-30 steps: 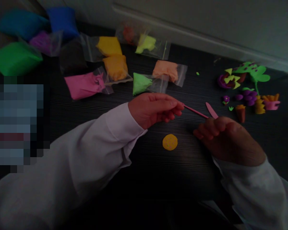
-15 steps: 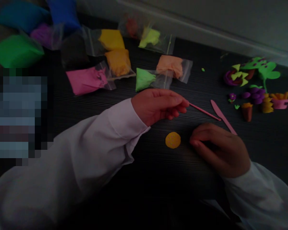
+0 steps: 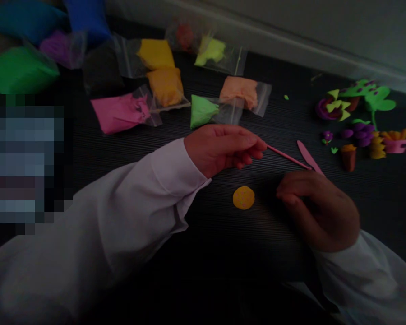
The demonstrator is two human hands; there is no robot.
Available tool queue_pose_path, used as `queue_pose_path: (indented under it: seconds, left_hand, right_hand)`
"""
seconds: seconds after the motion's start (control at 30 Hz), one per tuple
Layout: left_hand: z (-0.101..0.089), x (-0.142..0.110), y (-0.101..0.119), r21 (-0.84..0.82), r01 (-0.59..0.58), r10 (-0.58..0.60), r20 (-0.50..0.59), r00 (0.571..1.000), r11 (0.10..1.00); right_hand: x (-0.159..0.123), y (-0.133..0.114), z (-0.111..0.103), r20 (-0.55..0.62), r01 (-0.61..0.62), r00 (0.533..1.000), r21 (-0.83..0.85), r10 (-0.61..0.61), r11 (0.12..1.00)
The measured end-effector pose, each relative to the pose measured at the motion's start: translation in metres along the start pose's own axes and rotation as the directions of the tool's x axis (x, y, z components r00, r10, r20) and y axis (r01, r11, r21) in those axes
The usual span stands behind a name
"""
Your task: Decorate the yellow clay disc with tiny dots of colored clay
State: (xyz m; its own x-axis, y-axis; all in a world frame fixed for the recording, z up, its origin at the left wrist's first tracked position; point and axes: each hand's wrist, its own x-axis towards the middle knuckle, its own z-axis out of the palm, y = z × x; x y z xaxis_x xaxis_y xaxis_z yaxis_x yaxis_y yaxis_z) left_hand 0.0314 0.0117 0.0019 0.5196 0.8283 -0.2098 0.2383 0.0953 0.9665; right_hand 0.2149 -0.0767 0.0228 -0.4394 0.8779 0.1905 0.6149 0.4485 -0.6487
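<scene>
My left hand (image 3: 226, 146) is closed, its thumb and fingertips pinching a thin pink modelling tool (image 3: 287, 156) by one end. The tool points right and down, its small rounded tip beside a pink plastic clay knife (image 3: 308, 155) on the dark table. My right hand (image 3: 325, 207) is curled with thumb and fingertips close together; anything held between them is hidden or too small to make out. It hides the knife's lower part. Between and below the hands lies a flat yellow-orange clay disc (image 3: 243, 197) with small specks on it.
Bags of coloured clay lie along the back left, among them pink (image 3: 117, 113), orange (image 3: 167, 88), light green (image 3: 203, 110) and peach (image 3: 239, 92). Small clay models stand at the right, including a brown cup (image 3: 348, 158) and purple grapes (image 3: 362, 133). A wall (image 3: 291, 31) runs behind.
My right hand has shifted slightly right, away from the disc, and now covers more of the pink knife. My left hand and the pink tool have hardly moved.
</scene>
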Motion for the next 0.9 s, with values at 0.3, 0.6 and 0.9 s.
queue_pose_path:
  seconds: [0.3, 0.6, 0.9]
  left_hand:
    - [0.0, 0.001, -0.002, -0.421, 0.148, -0.111, 0.112, 0.988, 0.895]
    - [-0.002, -0.011, -0.009, -0.083, -0.335, 0.305, -0.255, 0.918, 0.939]
    - [0.0, -0.018, -0.013, 0.876, -0.151, 0.708, -0.256, 0.658, 0.458]
  right_hand:
    - [-0.002, 0.003, -0.001, -0.061, 0.006, 0.998, -0.019, -0.007, 1.0]
    - [0.005, 0.009, 0.008, -0.145, -0.041, 0.989, -0.041, 0.034, 0.998]
    - [0.011, 0.024, 0.014, -0.348, -0.077, 0.937, -0.158, 0.017, 0.984]
